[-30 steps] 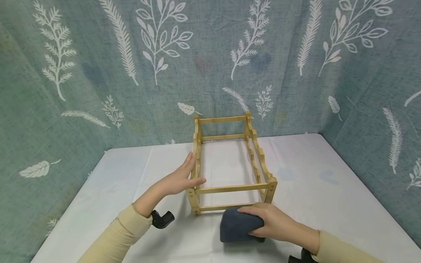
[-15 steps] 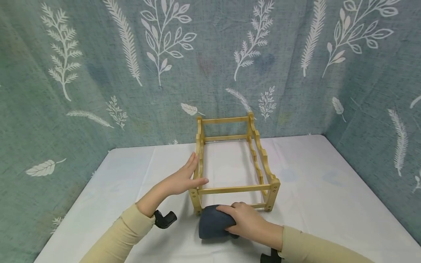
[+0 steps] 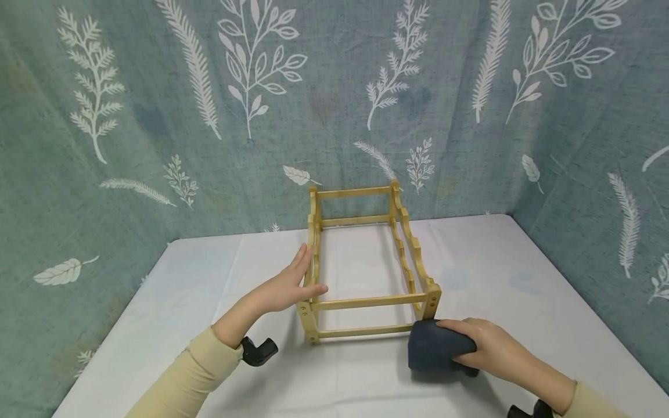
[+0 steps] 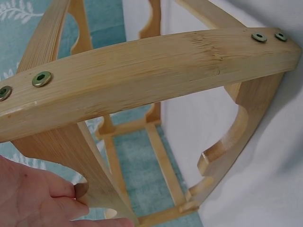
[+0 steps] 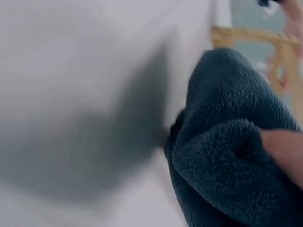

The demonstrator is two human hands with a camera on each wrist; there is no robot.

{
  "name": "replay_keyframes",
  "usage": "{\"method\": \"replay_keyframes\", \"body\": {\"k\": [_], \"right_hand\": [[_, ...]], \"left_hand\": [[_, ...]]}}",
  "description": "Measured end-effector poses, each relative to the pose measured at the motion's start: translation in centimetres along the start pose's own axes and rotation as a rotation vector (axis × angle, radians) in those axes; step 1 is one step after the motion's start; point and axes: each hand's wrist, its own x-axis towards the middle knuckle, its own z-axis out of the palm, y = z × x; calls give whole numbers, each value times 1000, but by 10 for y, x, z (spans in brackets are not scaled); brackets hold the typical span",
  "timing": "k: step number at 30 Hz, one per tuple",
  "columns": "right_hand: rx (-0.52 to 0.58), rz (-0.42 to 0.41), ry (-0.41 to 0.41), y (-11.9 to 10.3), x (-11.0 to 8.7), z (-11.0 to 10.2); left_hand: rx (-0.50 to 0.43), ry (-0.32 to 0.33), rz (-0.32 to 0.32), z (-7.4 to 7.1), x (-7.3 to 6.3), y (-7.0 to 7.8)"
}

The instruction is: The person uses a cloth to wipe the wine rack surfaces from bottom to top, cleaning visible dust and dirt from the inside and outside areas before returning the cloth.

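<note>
Wiping is judged to be the step in hand, before a leaf-patterned curtain point(image 3: 334, 128) hung behind and to both sides. By it the bench point(image 3: 502, 278), covered in white, is enclosed. On the bench a wooden rack point(image 3: 368, 302) is set lengthwise, its far end near the curtain. The rack's near left side is touched, and seemingly steadied, by the left hand point(image 3: 284, 287), its fingers straight. By the right hand point(image 3: 486, 342) a dark blue cloth point(image 3: 436, 347) is clamped just before the rack's near right leg; whether rack or bench is touched by it cannot be told. For the next move, the cloth would probably need to be pressed along the near bars. The left corner is partly blocked by the left hand, and the cloth could be caught on the notches. Smaller, a black wrist camera point(image 3: 258, 351) is worn on the left arm, and bolt heads point(image 4: 41, 79) are set in the wood.
</note>
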Motion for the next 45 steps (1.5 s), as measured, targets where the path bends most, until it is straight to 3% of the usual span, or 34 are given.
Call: {"method": "replay_keyframes", "body": {"k": [5, 9, 15, 19, 27, 31, 38, 45], "right_hand": [[-61, -158, 213, -3, -10, -34], [-88, -196, 355, -9, -15, -53], [-51, -169, 297, -8, -14, -45], [-98, -164, 237, -5, -8, -32], [-144, -199, 358, -27, -8, -40], [-134, -168, 383, -39, -9, -39], [18, -168, 438, -50, -13, -39], [-230, -254, 493, -61, 8, -26]], "left_hand": [[-16, -7, -5, 0, -1, -1], [-14, -4, -5, 0, -2, 0], [7, -6, -3, -1, 0, 1], [5, -7, -7, -1, 0, 1], [70, 16, -3, -6, -4, 2], [105, 27, 20, -8, -5, 4], [130, 4, 26, -8, -4, 5], [127, 1, 8, -8, -4, 4]]}}
